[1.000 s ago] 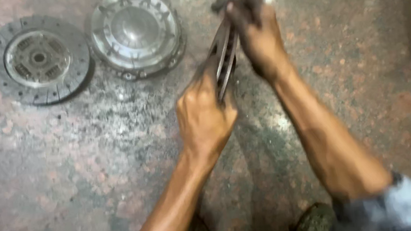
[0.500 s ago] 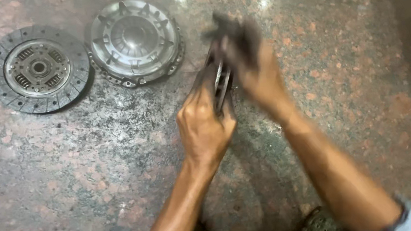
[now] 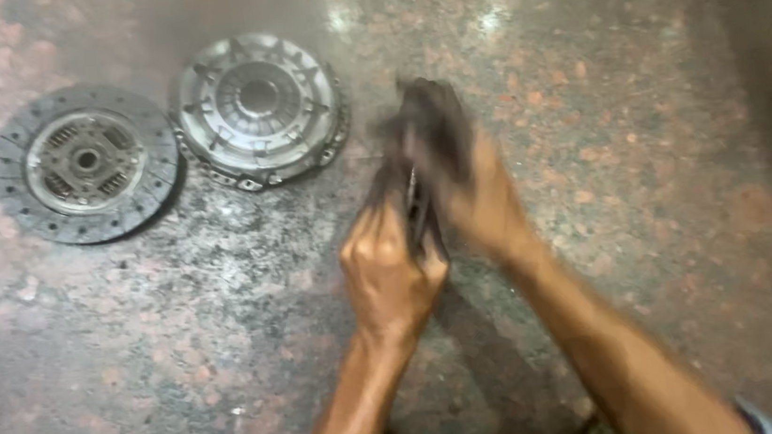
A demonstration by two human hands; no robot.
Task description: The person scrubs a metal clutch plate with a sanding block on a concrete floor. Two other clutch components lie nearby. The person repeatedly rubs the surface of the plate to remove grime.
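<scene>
Both of my hands hold a dark, flat metal part [image 3: 419, 206] on edge over the stone floor; it is blurred by motion. My left hand [image 3: 390, 273] grips its near end from the left. My right hand [image 3: 477, 197] wraps its far end, the fingertips smeared with dark grime. A grey clutch pressure plate [image 3: 257, 107] lies flat just left of the held part. Further left lies a round clutch disc [image 3: 85, 163] with a dark friction ring and a sprung metal hub.
The floor [image 3: 641, 126] is speckled reddish-brown polished stone with bright light reflections near the top. A dark shadowed strip runs down the right edge. A bit of blue sleeve shows at the bottom right.
The view has shifted so the two clutch parts sit lower and more to the right in frame. My right hand has moved down along the held part, now blurred; the left hand keeps its grip.
</scene>
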